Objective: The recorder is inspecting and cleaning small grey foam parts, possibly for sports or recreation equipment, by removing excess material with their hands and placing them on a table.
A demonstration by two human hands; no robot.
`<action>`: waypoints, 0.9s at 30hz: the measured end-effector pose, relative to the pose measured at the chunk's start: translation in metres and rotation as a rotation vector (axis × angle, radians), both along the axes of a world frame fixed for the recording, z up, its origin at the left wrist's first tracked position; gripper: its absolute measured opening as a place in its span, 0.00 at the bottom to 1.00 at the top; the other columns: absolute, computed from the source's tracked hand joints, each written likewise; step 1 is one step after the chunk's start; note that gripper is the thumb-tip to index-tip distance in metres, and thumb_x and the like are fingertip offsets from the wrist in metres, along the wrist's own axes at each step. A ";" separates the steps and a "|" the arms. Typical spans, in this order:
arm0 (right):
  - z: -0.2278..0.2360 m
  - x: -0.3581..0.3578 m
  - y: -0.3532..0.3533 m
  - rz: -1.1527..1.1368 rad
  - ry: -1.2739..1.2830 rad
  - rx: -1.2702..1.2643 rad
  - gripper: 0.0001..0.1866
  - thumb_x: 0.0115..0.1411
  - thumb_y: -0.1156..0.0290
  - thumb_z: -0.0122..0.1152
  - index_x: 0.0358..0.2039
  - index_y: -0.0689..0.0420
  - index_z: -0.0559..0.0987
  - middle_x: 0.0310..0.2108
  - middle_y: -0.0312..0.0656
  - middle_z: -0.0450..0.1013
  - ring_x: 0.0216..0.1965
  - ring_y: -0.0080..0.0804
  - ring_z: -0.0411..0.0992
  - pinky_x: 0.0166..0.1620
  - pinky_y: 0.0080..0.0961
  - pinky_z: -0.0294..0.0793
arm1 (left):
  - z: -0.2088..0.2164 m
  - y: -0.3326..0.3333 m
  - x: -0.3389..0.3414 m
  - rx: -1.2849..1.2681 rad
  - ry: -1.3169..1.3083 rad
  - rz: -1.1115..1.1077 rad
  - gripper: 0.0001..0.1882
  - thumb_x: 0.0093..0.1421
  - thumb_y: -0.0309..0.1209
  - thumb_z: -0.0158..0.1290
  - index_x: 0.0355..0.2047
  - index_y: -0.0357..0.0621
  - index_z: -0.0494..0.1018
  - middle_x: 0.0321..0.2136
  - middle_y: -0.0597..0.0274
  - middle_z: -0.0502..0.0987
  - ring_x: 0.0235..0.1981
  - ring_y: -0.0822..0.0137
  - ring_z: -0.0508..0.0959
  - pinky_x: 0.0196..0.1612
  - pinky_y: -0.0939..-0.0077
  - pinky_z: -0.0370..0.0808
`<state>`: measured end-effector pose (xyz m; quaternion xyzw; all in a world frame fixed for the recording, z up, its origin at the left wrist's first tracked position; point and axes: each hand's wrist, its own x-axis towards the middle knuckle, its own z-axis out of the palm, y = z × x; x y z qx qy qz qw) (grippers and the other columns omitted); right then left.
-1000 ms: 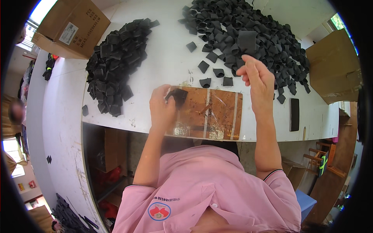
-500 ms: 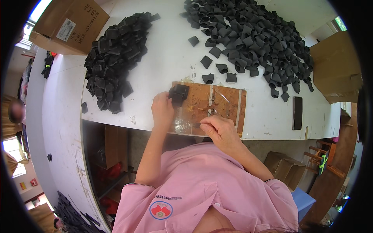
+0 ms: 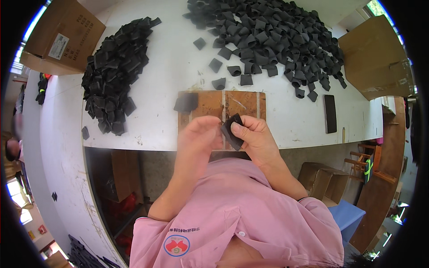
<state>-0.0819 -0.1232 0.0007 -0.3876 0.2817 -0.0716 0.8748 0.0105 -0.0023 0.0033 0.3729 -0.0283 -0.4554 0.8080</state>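
Note:
My right hand (image 3: pixel 257 136) pinches a black fabric sleeve (image 3: pixel 233 132), a short tube-like piece, with the thumb on its face. It holds the sleeve over the near edge of a brown wooden board (image 3: pixel 210 103). Close on the left of the sleeve is my left hand (image 3: pixel 201 134), its fingers pointing at it and smeared by motion; whether they grip it I cannot tell. Several flat black pieces, seemingly stacked, form a dark patch (image 3: pixel 186 102) on the board's far left corner, with no hand on them.
A heap of flat black pieces (image 3: pixel 114 73) lies at the left, and a larger heap of black sleeves (image 3: pixel 277 40) at the far right. Cardboard boxes (image 3: pixel 62 38) stand at both sides. A dark phone (image 3: pixel 330 114) lies on the white table (image 3: pixel 295 118) at right.
My left hand has left the black pieces on the board and come right, toward my right hand. A black sleeve now shows raised in my right hand. The whole view has shifted slightly.

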 end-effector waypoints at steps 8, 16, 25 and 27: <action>-0.005 -0.009 -0.007 0.033 -0.077 0.270 0.09 0.56 0.68 0.55 0.32 0.61 0.74 0.27 0.37 0.73 0.28 0.24 0.71 0.35 0.22 0.72 | -0.003 -0.008 -0.012 0.171 -0.185 -0.100 0.06 0.53 0.25 0.52 0.31 0.36 0.70 0.23 0.61 0.74 0.23 0.74 0.73 0.29 0.83 0.71; -0.013 -0.009 -0.010 0.046 -0.019 0.103 0.07 0.55 0.71 0.55 0.31 0.61 0.75 0.28 0.36 0.73 0.28 0.20 0.70 0.34 0.18 0.72 | -0.003 -0.006 -0.009 0.221 -0.300 -0.064 0.05 0.53 0.24 0.52 0.29 0.36 0.71 0.21 0.63 0.74 0.22 0.76 0.73 0.26 0.85 0.70; -0.014 -0.003 0.004 -0.258 0.165 -1.335 0.13 0.50 0.66 0.61 0.30 0.62 0.74 0.29 0.40 0.68 0.26 0.29 0.68 0.28 0.21 0.68 | -0.012 -0.007 -0.010 0.401 -0.581 -0.004 0.04 0.53 0.23 0.53 0.28 0.35 0.71 0.20 0.65 0.73 0.20 0.79 0.70 0.25 0.88 0.67; -0.002 -0.005 0.004 -0.211 0.034 -1.331 0.13 0.48 0.67 0.62 0.31 0.63 0.74 0.30 0.42 0.67 0.27 0.32 0.68 0.28 0.22 0.68 | -0.012 -0.007 -0.010 0.462 -0.741 0.072 0.04 0.53 0.23 0.53 0.27 0.35 0.70 0.20 0.66 0.73 0.20 0.80 0.69 0.25 0.88 0.67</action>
